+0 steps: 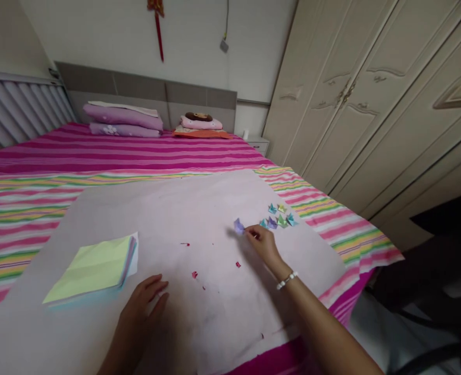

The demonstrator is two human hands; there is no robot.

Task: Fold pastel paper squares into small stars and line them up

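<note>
Pinched at the fingertips of my right hand (262, 240) is a small lavender origami piece (239, 226), held just over the pale sheet (168, 208). A group of similar folded pieces in blue, green, yellow and purple lies to the right, among them a green origami piece (282, 221). My left hand (143, 307) is over the sheet's near side, fingers apart and nothing in them. To its upper left rests a stack of coloured paper (93, 265) with a yellow sheet on top. Small red scraps (194, 274) are scattered between my hands.
The pale sheet is spread over a striped bed (20, 208). Folded purple bedding (125, 120) and a pink pillow pile (201, 124) sit by the headboard (109, 80). A wardrobe (355, 104) stands at the right, with a dark chair-like shape (429, 281) below it.
</note>
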